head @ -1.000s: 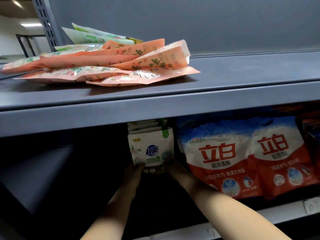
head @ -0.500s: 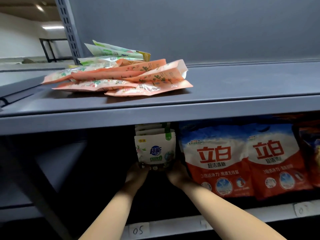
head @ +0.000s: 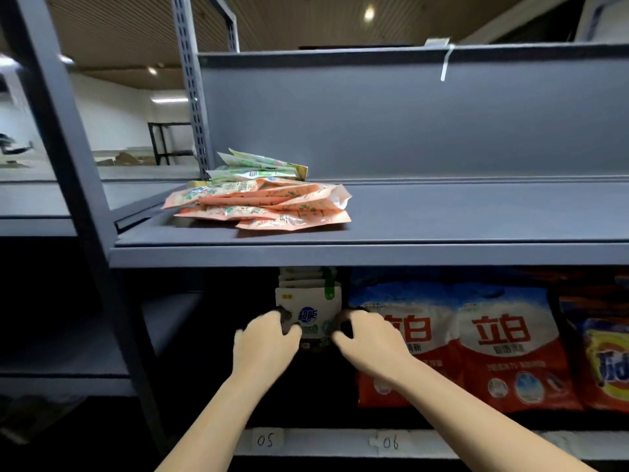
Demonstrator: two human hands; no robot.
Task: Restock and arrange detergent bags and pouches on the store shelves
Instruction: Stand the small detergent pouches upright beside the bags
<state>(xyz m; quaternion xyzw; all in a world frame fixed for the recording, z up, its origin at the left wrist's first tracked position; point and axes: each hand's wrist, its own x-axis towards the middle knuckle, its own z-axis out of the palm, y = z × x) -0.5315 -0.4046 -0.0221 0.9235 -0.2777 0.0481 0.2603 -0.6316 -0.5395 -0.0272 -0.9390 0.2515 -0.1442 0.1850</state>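
Grey metal shelving (head: 374, 253) filling the scene, under a slatted ceiling with spot lights, a white-walled room showing at 10 o'clock. Lying on the upper shelf at 12 o'clock: a loose heap of flat pouches (head: 262, 202), orange ones below, green and white ones on top. Standing upright on the lower shelf at 3 o'clock: two red and white detergent bags (head: 490, 349) side by side, and beside them at the far edge an orange and yellow bag (head: 606, 362). Showing on the front rail at 6 o'clock: paper labels (head: 266, 439) reading 05 and 06.

Standing at the centre, just left of the red bags: a row of small white pouches (head: 311, 313) with green corners, one behind another, tops nearly reaching the shelf above. Reaching in from 6 o'clock: both forearms. Curling around the front pouch's left edge: the left hand (head: 263, 347), fingers bent, thumb toward the pouch face. Curling at its right edge: the right hand (head: 369, 342), partly covering the nearest red bag. Blurring at the fingertips, so exact contact on the right side hard to tell.
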